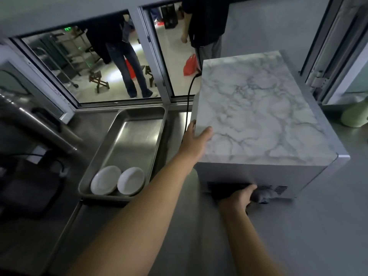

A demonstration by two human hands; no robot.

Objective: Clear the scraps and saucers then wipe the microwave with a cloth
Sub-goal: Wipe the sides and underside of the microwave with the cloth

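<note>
With 2 saucers [117, 181] parked in the tray [139, 124] at 9 o'clock, the left hand [196, 139] clasps the microwave [256, 108] corner to steady it while the right hand [240, 197] grips the cloth [263, 196], rubbing its side.

This was a commercial kitchen or canteen servery. A stainless steel counter [123, 226] carried a steel tray [127, 144] at nine o'clock, and a sliding serving hatch [111, 62] at eleven o'clock opened onto a hall where people [127, 62] stood.
</note>
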